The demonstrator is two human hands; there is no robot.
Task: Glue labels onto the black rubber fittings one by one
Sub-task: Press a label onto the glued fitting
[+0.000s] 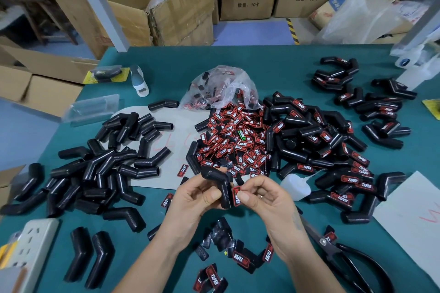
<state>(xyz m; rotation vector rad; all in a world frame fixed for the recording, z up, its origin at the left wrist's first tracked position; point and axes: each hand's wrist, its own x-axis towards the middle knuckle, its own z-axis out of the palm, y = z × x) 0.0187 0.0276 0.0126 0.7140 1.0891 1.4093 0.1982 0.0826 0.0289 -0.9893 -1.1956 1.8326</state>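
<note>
Here, the left hand (197, 194) is gripping a bent black rubber fitting (220, 188) above the green table (273, 64), while the right hand (264, 197) is pinching a red label (237, 195) against it. Behind, a clear plastic bag (221, 87) is spilling more labels.

Scissors (342, 254); power strip (28, 252); cardboard boxes (166, 7)

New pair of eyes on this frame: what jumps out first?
The heap of red-and-black rectangular labels spilling from a clear plastic bag at the table's centre, flanked by piles of bent black rubber fittings: unlabelled ones on the left, labelled ones on the right. In front, the left hand grips one black rubber fitting while the right hand presses a label onto it.
</note>
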